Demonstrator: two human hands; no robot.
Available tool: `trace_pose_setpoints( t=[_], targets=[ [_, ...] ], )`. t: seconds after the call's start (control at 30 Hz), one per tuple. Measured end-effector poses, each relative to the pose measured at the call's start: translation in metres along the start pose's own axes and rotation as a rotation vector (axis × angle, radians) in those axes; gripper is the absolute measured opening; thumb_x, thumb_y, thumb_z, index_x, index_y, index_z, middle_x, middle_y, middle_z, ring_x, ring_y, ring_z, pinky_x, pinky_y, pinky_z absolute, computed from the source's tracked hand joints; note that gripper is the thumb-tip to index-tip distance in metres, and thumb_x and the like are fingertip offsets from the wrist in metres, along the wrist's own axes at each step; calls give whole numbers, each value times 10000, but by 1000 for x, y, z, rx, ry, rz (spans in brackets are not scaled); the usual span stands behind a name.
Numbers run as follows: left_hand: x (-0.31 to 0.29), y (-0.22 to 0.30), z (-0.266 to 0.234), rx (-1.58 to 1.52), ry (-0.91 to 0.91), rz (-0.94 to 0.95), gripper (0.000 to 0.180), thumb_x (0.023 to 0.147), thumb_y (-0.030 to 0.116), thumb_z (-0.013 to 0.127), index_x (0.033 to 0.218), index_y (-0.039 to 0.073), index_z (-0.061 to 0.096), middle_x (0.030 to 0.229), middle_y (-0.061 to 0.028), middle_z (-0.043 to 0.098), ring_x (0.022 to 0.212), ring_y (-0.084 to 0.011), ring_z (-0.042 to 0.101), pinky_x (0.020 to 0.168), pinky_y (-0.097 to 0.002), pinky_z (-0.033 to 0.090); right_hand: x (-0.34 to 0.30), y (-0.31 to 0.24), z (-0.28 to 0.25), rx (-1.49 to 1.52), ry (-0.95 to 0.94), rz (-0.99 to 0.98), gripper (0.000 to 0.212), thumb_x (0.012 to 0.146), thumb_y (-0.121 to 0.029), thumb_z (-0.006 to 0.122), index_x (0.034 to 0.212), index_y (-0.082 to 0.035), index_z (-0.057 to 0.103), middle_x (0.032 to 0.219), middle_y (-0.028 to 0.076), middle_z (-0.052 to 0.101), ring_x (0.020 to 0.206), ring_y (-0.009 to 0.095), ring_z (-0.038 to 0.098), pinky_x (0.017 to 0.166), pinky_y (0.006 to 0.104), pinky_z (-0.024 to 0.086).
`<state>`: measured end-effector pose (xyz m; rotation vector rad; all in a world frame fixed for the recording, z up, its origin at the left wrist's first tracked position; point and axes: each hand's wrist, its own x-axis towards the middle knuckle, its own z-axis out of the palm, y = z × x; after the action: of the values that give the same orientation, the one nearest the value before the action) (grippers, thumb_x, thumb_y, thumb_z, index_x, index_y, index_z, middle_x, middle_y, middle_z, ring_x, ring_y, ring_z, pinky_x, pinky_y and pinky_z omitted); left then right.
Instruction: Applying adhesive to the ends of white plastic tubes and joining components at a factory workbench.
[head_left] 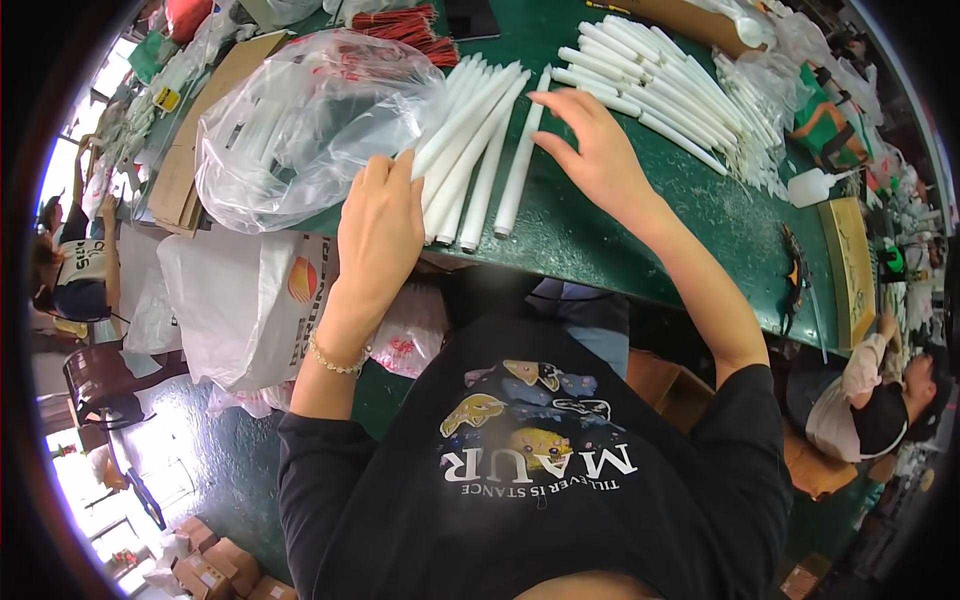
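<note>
Several long white taper candles (485, 190), some with dark ends showing, lie side by side near the table's front edge. My left hand (382, 215) is closed at the left of this group, its curled fingers gripping the lower end of a slanting white taper candle (465, 122). What its palm covers is hidden. My right hand (600, 155) is open, thumb and fingers apart, beside the upper part of the rightmost candle (522, 160). Whether its fingertips touch that candle I cannot tell.
A clear plastic bag (300, 130) with white sticks inside lies left of the candles. Back right is a larger pile of white candles (650, 85). Red wires (408, 30) lie at the back. Pliers (795, 270) and a white squeeze bottle (812, 187) are at right. Other people sit on both sides.
</note>
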<state>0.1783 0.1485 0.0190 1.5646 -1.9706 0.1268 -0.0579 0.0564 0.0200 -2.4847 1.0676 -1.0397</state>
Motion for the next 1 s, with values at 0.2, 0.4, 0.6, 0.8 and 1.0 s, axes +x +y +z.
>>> trace_pose_setpoints(
  t=[0.2,0.4,0.6,0.8,1.0],
  targets=[
    [11,-29,17,65,-84,23,317,881,206,585,1064,-52,595,915,-208,609,828,-380,588,758,-447,483,1,23,-1,560,-289,730,592,873,-233,665,1323,64,424,1205,165,557,1015,182,600,866,287,499],
    [77,-35,37,23,-429,-201,592,904,516,485,1094,-30,610,1032,-253,630,972,-401,598,843,-453,458,33,29,27,737,-377,849,437,808,-275,727,975,117,630,901,150,669,826,163,660,762,257,527],
    [96,-21,66,-244,-550,-447,823,862,670,424,1044,-115,590,1059,-327,603,1023,-422,594,889,-447,447,54,-2,57,840,-278,888,375,854,-245,641,1036,80,604,946,135,660,816,202,653,756,316,520],
    [96,22,49,-503,-159,-490,757,905,590,430,1160,-121,483,997,-317,621,966,-453,609,824,-467,474,49,-27,50,796,149,571,544,915,-347,572,1242,55,405,1135,206,564,1006,261,587,838,363,481],
    [89,46,33,-912,429,-85,480,939,302,526,1255,-43,417,1084,-240,563,963,-382,583,835,-411,458,48,-57,24,561,335,89,600,912,-279,600,1356,-5,305,1150,209,548,1008,301,586,850,380,467]
  ],
)
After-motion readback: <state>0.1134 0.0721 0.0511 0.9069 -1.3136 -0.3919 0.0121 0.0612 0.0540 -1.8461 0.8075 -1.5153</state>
